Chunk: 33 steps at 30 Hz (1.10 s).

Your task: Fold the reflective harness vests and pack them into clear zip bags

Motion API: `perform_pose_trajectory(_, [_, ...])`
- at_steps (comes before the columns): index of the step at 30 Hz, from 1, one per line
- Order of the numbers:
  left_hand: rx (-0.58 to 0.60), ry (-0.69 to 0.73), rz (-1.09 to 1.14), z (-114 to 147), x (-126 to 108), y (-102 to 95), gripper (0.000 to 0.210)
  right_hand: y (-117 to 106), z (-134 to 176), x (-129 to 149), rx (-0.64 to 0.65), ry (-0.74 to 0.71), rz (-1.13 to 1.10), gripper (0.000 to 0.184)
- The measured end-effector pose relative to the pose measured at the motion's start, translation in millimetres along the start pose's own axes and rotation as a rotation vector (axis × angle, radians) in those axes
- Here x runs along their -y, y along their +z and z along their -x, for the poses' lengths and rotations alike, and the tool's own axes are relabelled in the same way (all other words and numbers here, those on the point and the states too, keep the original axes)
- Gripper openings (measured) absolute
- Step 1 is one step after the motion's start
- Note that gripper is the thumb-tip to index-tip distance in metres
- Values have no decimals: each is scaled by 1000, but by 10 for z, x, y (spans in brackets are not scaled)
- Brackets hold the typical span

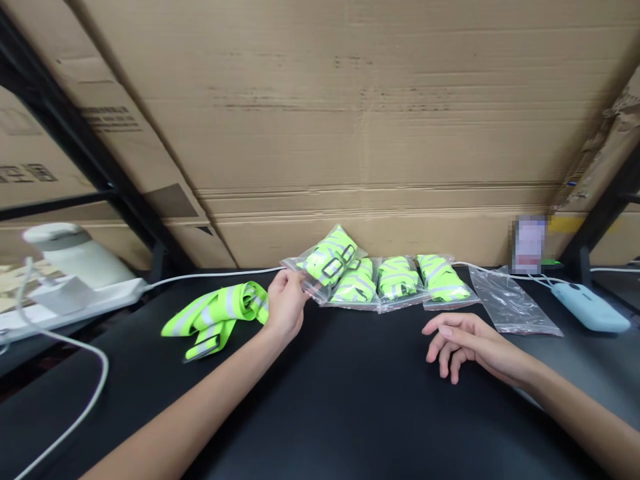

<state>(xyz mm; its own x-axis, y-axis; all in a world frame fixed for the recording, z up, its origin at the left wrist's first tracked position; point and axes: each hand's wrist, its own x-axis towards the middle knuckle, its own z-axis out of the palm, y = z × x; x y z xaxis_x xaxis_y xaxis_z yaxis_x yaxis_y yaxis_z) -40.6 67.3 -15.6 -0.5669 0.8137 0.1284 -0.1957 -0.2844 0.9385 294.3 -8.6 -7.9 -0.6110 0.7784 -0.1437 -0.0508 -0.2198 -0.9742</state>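
My left hand (287, 300) pinches the edge of a clear plastic bag (327, 257) that holds a folded neon-yellow reflective strap with dark buckles. This bag leans over the left end of a row of similar bagged straps (399, 277) along the cardboard wall. A loose neon-yellow reflective strap (220, 313) with grey stripes lies to the left of my left hand. My right hand (467, 343) hovers over the black table, fingers loosely curled and apart, holding nothing. Nearest to it is a flat clear zip bag (515, 301) without a strap inside.
Cardboard (350, 120) walls in the back. On the left, a white bottle (85, 253) stands by a power strip (95, 303) with a looping white cable (103, 380). A light-blue power bank (590, 307) lies at the right, near a pixelated card-like item (529, 245) and a black frame post.
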Motion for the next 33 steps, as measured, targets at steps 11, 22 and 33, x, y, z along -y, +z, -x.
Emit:
perform_pose_trajectory(11, [92,161,-363,117,27,-264,41,56,-28,10,-85,50,63,42])
perform_pose_trajectory(22, [355,135,-762,221,-229,-273,43,49,-42,-20,-81,50,96,42])
perform_pose_trajectory(33, [24,548,-1135,-632,-701,-959,33,64,-70,-93,-66,14,185,41])
